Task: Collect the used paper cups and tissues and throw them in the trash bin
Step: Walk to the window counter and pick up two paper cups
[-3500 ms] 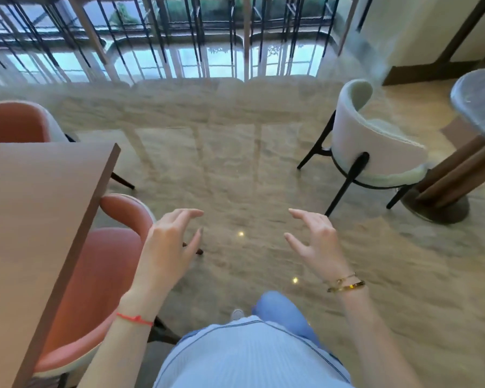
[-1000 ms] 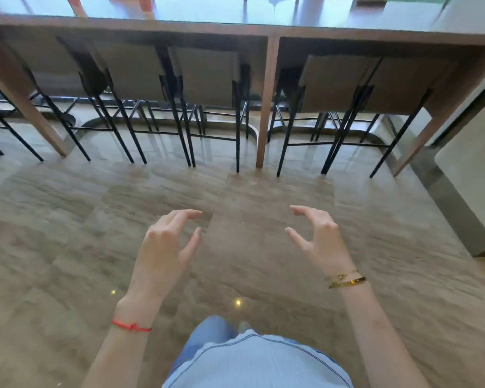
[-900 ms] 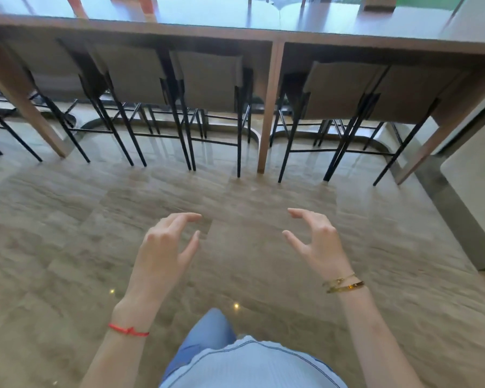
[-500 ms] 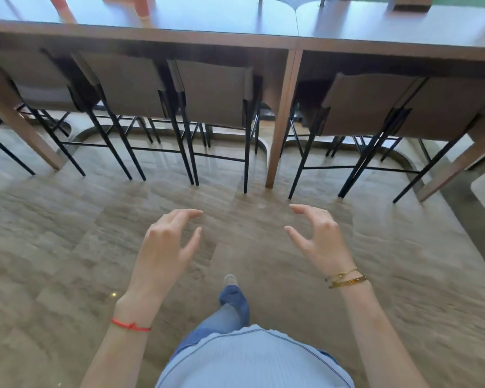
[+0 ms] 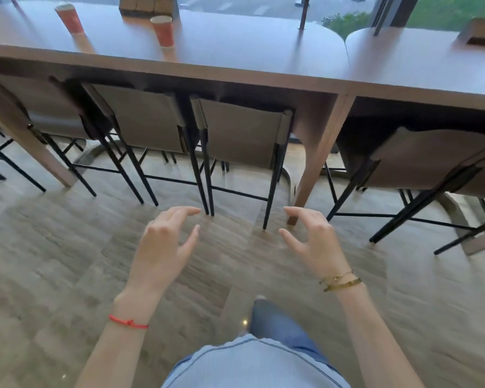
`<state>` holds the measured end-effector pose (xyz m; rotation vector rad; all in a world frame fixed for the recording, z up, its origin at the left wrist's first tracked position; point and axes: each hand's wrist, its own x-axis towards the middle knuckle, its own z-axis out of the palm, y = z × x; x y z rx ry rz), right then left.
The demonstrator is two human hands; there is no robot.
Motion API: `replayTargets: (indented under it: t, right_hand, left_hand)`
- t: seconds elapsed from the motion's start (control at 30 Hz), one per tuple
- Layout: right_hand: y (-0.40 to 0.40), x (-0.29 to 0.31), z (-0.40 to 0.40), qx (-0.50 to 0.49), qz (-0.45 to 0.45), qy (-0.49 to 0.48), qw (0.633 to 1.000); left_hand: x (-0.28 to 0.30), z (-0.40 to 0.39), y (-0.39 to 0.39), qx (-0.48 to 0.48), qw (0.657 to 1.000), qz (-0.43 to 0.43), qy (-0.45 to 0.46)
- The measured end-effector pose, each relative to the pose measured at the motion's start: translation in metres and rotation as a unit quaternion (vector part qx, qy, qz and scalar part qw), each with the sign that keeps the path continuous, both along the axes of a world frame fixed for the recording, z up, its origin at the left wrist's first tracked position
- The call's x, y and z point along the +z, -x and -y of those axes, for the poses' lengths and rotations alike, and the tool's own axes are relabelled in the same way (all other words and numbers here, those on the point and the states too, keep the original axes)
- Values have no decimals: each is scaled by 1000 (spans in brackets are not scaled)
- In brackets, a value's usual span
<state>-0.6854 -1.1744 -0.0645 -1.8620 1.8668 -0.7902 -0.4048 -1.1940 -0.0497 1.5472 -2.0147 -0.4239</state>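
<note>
Standing short of the counter (image 5: 235, 60), both the left hand (image 5: 163, 247) and right hand (image 5: 314, 245) are hanging spread and empty; two paper cups (image 5: 163, 30) are sitting uncollected on the counter's far-left side, so nothing is binned.

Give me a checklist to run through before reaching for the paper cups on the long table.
1. Left hand free: ok, open and holding nothing.
2. Right hand free: ok, open and holding nothing.
3. Cups located: ok, left cup and right cup stand upright and apart on the table.
4. Cups within reach: not ok, both sit far across the top, with tucked-in chairs between.
5. Cups empty: cannot tell, insides not visible.
6. Tissues and trash bin located: not ok, neither is in view.
</note>
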Motion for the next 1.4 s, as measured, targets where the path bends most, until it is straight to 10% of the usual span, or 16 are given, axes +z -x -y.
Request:
replayTargets:
  t: [0.83, 1.4]
  right_hand:
    - [-95, 48, 526, 175, 7, 80, 981]
    - [-246, 51, 774, 23, 122, 97, 987]
  left_hand:
    - [32, 422, -78, 181, 983, 5, 44]
    - [58, 687, -206, 89, 994, 52, 40]
